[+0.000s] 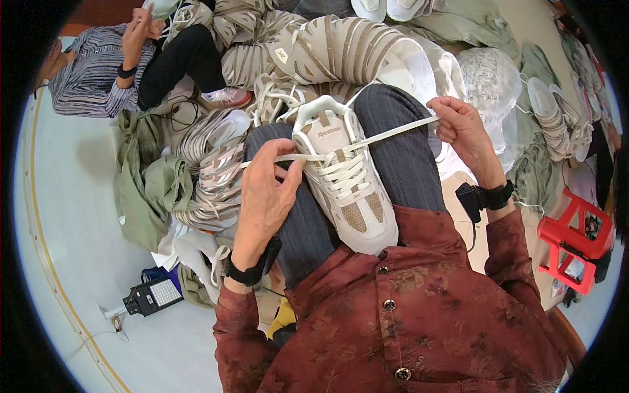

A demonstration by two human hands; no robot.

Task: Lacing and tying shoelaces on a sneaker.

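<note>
A cream and tan sneaker lies on my lap between my thighs, its toe toward my belly and its heel opening away from me. Its flat cream shoelace is threaded across the tongue, with two loose ends drawn apart. My right hand, raised off to the right, pinches one end and the lace runs taut back to the shoe. At the shoe's left side my left hand has its fingers closed on the other end, whose tip pokes out past them.
Long stacks of nested tan and white shoe uppers lie beyond my knees, with more at left and far right. Green cloth and a stuffed clear plastic bag lie nearby. A red stool stands right; another person sits upper left.
</note>
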